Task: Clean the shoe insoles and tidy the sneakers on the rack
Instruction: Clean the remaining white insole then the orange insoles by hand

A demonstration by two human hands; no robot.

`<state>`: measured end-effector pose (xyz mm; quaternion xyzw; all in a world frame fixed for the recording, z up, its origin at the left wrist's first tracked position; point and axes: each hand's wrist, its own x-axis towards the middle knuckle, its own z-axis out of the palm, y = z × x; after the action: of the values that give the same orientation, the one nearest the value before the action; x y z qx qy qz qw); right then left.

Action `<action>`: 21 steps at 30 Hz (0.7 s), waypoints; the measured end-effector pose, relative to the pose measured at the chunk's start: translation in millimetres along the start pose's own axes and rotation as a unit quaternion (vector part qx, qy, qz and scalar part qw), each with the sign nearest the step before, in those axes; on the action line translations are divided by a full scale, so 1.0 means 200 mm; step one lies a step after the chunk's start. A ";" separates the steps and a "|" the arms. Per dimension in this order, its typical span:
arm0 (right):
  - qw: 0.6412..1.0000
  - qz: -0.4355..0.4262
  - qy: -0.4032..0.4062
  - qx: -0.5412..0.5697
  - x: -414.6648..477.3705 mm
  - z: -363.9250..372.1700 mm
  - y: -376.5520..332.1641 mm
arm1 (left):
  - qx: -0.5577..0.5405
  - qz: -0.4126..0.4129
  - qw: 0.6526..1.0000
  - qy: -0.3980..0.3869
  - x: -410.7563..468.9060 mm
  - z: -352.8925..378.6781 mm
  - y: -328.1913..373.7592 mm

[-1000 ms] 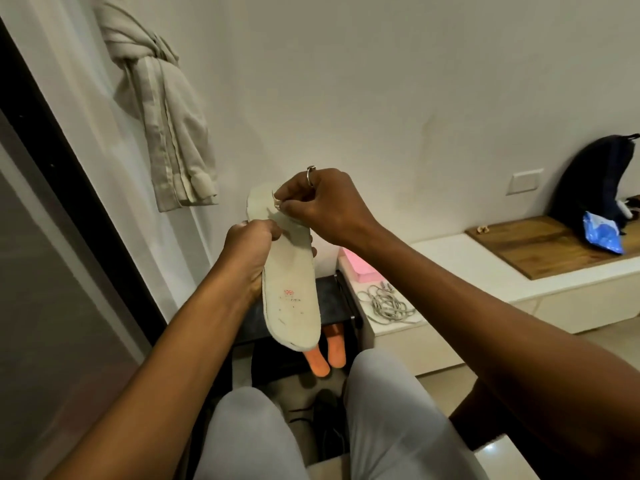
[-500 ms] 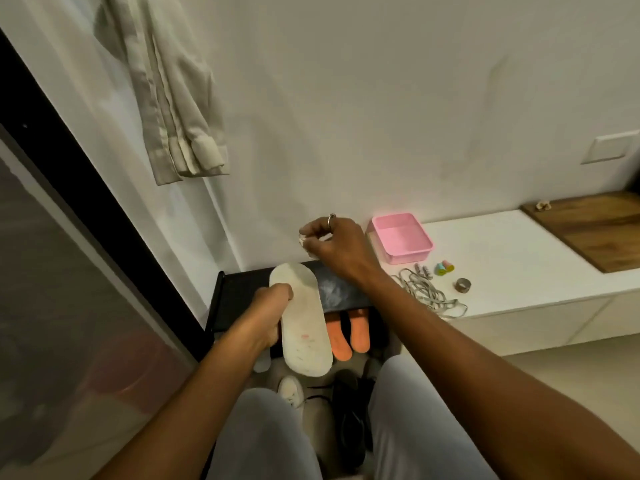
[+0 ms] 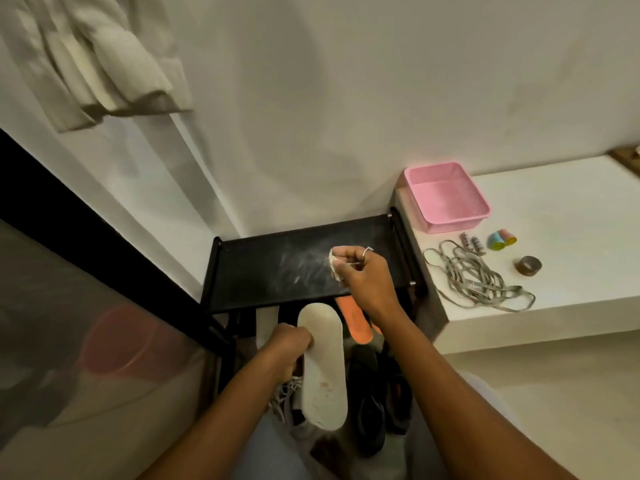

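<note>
A white insole point(image 3: 323, 368) is gripped at its left edge by the left hand point(image 3: 285, 347), whose fingers are curled round it. The insole is held lengthwise in front of the black shoe rack point(image 3: 263, 271), and some small reddish marks are seen on its surface. A small whitish wad point(image 3: 333, 266) is pinched between the thumb and fingers of the right hand point(image 3: 363, 278), which is held over the dusty top shelf of the rack. Whether the wad touches the shelf cannot be told. A ring point(image 3: 367, 251) is worn on this hand. Under the top shelf an orange insole point(image 3: 353, 323) is seen, and dark sneakers point(image 3: 370, 414) lie below the white insole. On the white table point(image 3: 571, 289) to the right are placed a pink basket point(image 3: 453, 221), a tangle of grey laces point(image 3: 474, 282) and a roll of tape point(image 3: 528, 265).
</note>
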<state>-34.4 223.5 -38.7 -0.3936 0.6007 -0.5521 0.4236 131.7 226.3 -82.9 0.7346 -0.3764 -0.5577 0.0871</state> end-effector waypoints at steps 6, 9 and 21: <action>0.999 0.034 0.006 0.022 0.17 0.02 0.19 | 0.036 -0.040 0.998 0.014 0.38 0.11 -0.09; 0.998 0.048 0.018 0.032 0.24 0.03 0.26 | 0.029 -0.054 0.998 0.021 0.56 0.14 -0.07; 0.987 0.111 0.076 0.092 0.42 -0.02 0.38 | -0.030 -0.020 0.997 0.067 1.29 0.22 -0.06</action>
<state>-65.7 151.4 -120.6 -0.2411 0.6180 -0.5827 0.4695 123.3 79.4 -300.5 0.7750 -0.3385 -0.5194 0.1229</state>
